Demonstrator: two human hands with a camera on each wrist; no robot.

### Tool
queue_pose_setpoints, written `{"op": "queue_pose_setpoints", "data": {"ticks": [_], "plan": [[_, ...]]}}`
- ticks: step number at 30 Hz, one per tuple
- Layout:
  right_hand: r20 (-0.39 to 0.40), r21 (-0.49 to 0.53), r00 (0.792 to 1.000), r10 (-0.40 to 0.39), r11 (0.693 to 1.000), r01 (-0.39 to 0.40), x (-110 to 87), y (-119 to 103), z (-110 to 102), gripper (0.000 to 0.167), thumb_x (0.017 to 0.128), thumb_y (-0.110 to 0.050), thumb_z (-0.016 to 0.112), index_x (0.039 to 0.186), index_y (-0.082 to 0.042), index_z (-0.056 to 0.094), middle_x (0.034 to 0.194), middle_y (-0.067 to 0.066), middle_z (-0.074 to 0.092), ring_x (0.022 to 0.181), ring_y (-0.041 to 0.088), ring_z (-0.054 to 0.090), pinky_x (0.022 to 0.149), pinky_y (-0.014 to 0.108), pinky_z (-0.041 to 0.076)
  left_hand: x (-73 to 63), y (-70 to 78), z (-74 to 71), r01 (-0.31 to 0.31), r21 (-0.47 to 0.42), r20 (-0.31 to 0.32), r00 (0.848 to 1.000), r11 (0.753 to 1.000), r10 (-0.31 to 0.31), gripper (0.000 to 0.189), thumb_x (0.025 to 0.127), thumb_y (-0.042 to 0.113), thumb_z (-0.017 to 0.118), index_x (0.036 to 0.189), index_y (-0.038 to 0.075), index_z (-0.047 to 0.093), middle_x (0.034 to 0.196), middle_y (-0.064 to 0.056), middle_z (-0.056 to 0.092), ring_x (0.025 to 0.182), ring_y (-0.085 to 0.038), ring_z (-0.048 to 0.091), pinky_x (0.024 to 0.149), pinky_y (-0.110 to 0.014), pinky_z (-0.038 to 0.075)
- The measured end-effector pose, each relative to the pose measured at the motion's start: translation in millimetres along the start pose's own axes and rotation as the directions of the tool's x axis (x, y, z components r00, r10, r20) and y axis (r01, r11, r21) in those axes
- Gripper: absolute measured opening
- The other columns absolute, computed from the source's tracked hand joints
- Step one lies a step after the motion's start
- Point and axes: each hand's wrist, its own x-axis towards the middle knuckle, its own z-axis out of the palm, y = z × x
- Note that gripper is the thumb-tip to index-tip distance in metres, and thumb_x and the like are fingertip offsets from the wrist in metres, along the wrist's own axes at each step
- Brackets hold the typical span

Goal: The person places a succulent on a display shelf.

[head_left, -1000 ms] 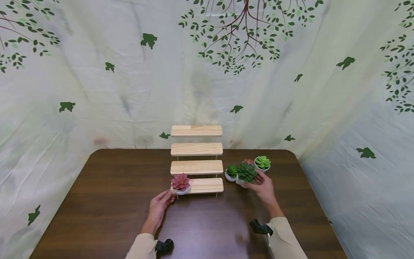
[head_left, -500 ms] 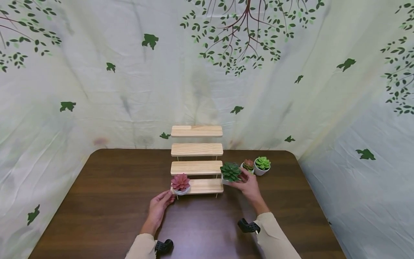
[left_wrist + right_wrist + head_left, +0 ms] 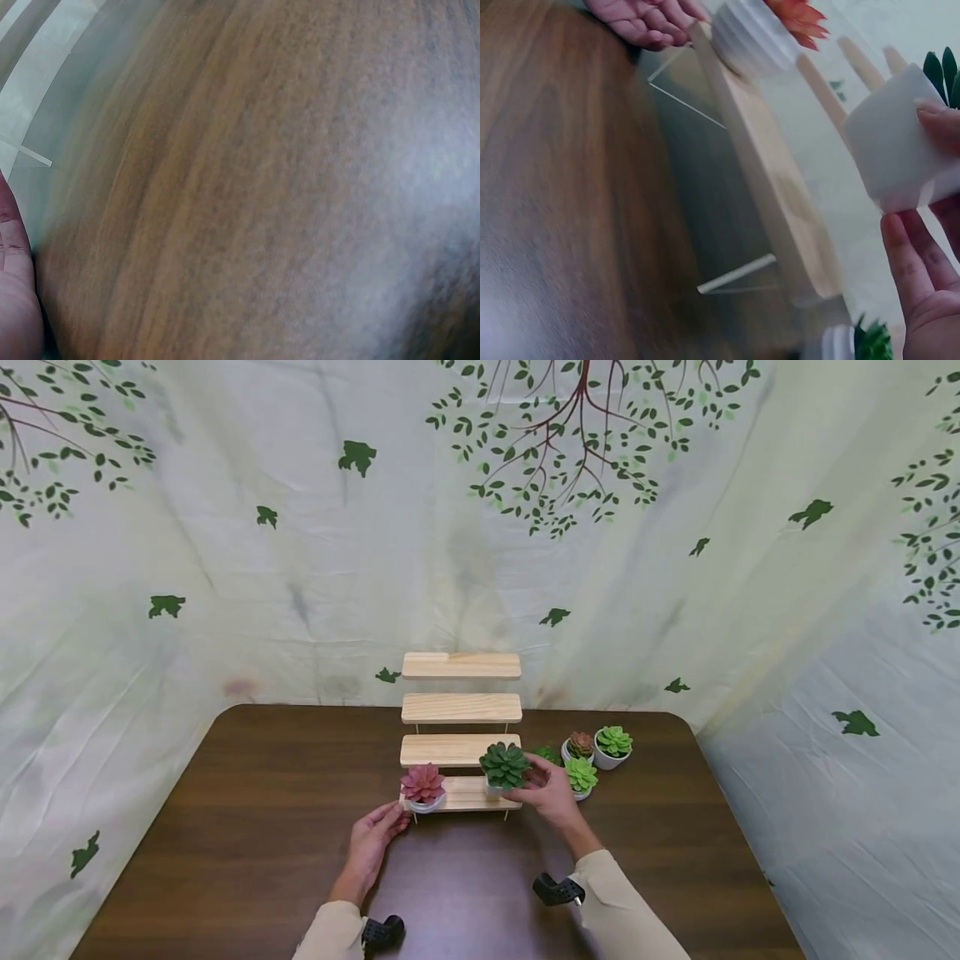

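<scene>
A wooden stand with several stepped shelves [image 3: 461,708] stands at the table's back middle. My right hand [image 3: 553,795] grips a dark green succulent [image 3: 505,765] over the right part of the lowest shelf. In the right wrist view its white angular pot [image 3: 896,142] is between thumb and fingers, raised above the shelf. My left hand [image 3: 369,845] pinches the left end of the lowest shelf with its fingertips, right beside a pink-red succulent [image 3: 423,783] in a ribbed white pot. The left wrist view catches only the edge of the left hand [image 3: 16,292].
Right of the stand several small potted succulents cluster: a bright green one [image 3: 614,742] at the back, a reddish one [image 3: 581,744], another light green one [image 3: 581,775] in front, and a green one [image 3: 547,753] partly behind my right hand. A printed cloth [image 3: 465,568] hangs behind the table [image 3: 262,827].
My right hand has carried the dark green succulent leftward from the cluster to over the lowest shelf, uncovering a light green one. The left hand stays at the shelf's end.
</scene>
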Motion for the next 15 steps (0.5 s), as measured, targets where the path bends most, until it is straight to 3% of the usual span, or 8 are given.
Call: {"op": "queue_pose_setpoints", "data": {"ticks": [8, 15], "plan": [[0.087, 0.048, 0.996, 0.007, 0.999, -0.011, -0.4, 7.4, 18.6, 0.063, 0.074, 0.015, 0.072, 0.132, 0.012, 0.047, 0.125, 0.028, 0.057, 0.108, 0.029, 0.061, 0.085, 0.031, 0.055, 0.3, 0.7, 1.2, 0.008, -0.007, -0.007, 1.000, 1.000, -0.008, 0.014, 0.097, 0.003, 0.054, 0.095, 0.007, 0.068, 0.080, 0.004, 0.069, 0.075, -0.007, 0.064, 0.073, -0.021, 0.054], [0.037, 0.000, 0.999, -0.007, 1.000, 0.007, -1.3, 14.4, 32.3, 0.061, 0.072, 0.014, 0.074, 0.128, 0.012, 0.051, 0.121, 0.028, 0.059, 0.109, 0.031, 0.061, 0.088, 0.031, 0.053, 0.6, 0.6, 0.7, 0.008, -0.014, -0.008, 1.000, 1.000, -0.008, 0.014, 0.097, 0.003, 0.054, 0.096, 0.006, 0.068, 0.080, 0.004, 0.069, 0.075, -0.008, 0.064, 0.073, -0.021, 0.054]]}}
